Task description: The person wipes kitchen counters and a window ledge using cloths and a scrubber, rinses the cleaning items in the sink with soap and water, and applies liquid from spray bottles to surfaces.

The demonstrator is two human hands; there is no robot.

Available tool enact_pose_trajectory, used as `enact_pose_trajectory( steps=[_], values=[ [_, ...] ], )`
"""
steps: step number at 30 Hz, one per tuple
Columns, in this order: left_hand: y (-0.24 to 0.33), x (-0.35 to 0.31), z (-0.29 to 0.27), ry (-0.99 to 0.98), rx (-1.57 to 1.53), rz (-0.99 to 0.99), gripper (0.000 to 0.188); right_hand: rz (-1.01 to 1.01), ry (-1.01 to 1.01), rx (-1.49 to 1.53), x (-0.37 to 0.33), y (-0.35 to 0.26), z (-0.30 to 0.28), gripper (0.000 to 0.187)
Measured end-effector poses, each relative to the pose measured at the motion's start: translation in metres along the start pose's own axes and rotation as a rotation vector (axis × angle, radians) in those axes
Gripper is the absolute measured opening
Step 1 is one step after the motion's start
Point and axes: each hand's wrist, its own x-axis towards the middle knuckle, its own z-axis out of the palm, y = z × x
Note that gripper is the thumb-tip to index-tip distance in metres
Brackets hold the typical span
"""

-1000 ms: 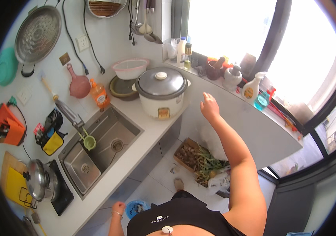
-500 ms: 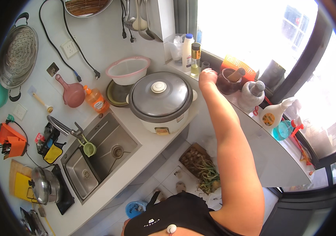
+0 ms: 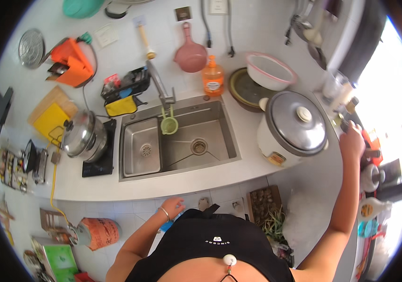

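Note:
My right hand reaches to the sill at the far right, its fingers curled at a small dark glassy thing. Blur and the fingers hide just what they grip. Close by stand a bottle with a gold collar and a white bottle. To the left of that hand sits a large rice cooker, its grey lid on. My left hand, with a bangle at the wrist, hangs in front of the counter. Its fingers are loosely apart and hold nothing.
A double sink with a green ladle-like strainer lies mid-counter. A steel pot stands on a black hob at left. Along the sill are a grey-topped jar and a spray bottle. A crate rests on the floor.
My view has swung left, bringing the sink to the middle and my left hand into sight. My right hand stays at the sill by the gold-collared bottle.

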Motion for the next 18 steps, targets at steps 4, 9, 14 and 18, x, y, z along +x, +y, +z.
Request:
enact_pose_trajectory(
  steps=[4, 9, 14, 18],
  values=[
    [0.002, 0.025, -0.033, 0.082, -0.030, 0.033, 0.028, -0.068, 0.099, 0.830, -0.026, -0.036, -0.053, 0.047],
    [-0.019, 0.049, -0.066, 0.080, -0.032, 0.083, 0.027, 0.191, -0.151, 1.891, -0.061, -0.127, -0.021, 0.045],
    [-0.031, 0.077, -0.094, 0.139, -0.014, 0.098, 0.025, 0.402, -0.772, 2.332, -0.093, -0.253, 0.016, 0.038],
    [-0.022, 0.108, -0.124, 0.072, 0.060, 0.092, 0.027, 0.768, -0.991, 2.345, -0.096, -0.301, 0.030, 0.042]
  ],
)
